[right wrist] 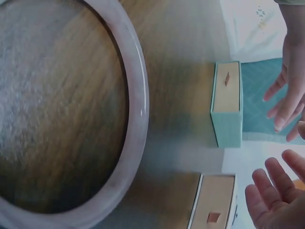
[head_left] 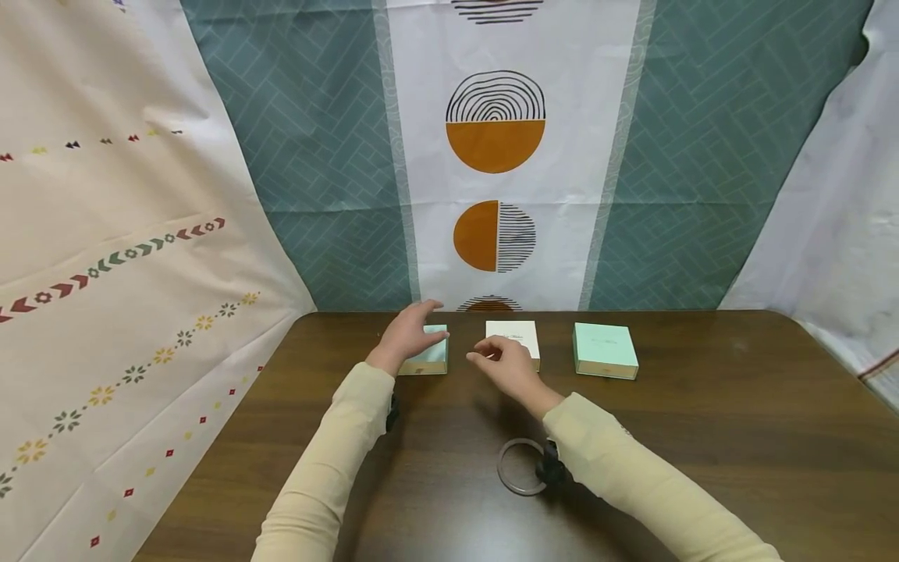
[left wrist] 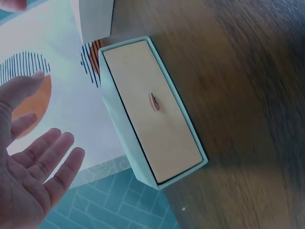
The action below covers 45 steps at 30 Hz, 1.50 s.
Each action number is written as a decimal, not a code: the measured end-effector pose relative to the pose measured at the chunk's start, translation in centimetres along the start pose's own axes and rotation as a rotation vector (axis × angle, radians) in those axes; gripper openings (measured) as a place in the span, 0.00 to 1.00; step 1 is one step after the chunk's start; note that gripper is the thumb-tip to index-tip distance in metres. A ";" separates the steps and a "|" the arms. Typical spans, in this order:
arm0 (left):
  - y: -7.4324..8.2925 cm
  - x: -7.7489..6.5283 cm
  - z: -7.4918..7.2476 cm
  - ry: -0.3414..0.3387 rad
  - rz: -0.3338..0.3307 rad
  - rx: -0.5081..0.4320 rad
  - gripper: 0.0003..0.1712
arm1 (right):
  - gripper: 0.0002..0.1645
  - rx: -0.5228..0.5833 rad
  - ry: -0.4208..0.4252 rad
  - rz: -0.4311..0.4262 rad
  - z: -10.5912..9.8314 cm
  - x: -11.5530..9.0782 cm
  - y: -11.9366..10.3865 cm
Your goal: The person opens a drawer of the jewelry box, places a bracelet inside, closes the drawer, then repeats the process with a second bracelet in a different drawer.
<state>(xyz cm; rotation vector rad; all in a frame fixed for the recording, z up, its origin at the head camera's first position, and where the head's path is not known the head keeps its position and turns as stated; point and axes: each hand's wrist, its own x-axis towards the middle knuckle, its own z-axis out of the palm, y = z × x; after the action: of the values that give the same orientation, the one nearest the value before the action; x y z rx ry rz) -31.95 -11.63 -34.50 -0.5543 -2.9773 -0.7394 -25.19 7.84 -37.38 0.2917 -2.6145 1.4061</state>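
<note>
My left hand point(head_left: 410, 339) hovers over the left mint-green box point(head_left: 430, 362), fingers spread and nothing in them. In the left wrist view that box shows a beige drawer front point(left wrist: 143, 138) with a small pull tab point(left wrist: 154, 102); the drawer is closed. To the right, my right hand point(head_left: 513, 367) hangs in front of the white box point(head_left: 514, 329), covering part of it. Its fingers point(right wrist: 274, 181) are loosely bent and empty. A pale pinkish bangle point(right wrist: 138, 95) lies on the table below my right wrist.
Another mint-green box point(head_left: 605, 350) stands at the right of the row, near the back edge of the brown wooden table point(head_left: 737, 437). Behind the table hangs a patterned cloth point(head_left: 337, 179). A white cloth point(head_left: 175, 421) borders the left side.
</note>
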 end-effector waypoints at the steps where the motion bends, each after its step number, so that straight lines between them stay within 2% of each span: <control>1: 0.1 0.0 0.0 0.006 0.002 -0.002 0.33 | 0.13 0.004 0.004 0.005 -0.1 0.1 0.1; 8: 0.7 0.5 0.4 0.026 0.003 -0.018 0.33 | 0.13 0.065 0.024 0.050 -1.1 0.3 0.8; 16: 1.2 0.8 1.0 0.031 0.013 -0.050 0.33 | 0.14 0.050 0.045 0.084 -1.7 0.2 1.3; 24: 1.7 1.4 2.0 0.054 0.034 -0.173 0.33 | 0.14 0.085 0.054 0.129 -2.5 0.1 2.0; 36: 2.2 2.1 4.4 0.062 0.007 -0.264 0.33 | 0.17 0.266 0.023 0.245 -3.1 -0.6 2.6; 45: 2.8 2.5 5.2 0.043 -0.020 -0.346 0.34 | 0.19 0.380 0.029 0.321 -3.0 -1.0 2.9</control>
<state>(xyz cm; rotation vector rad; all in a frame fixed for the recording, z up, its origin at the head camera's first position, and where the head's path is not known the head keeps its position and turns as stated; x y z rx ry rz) -32.99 -6.14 -37.60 -0.5115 -2.8326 -1.2622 -24.79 12.06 -38.30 -0.1142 -2.4332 1.9962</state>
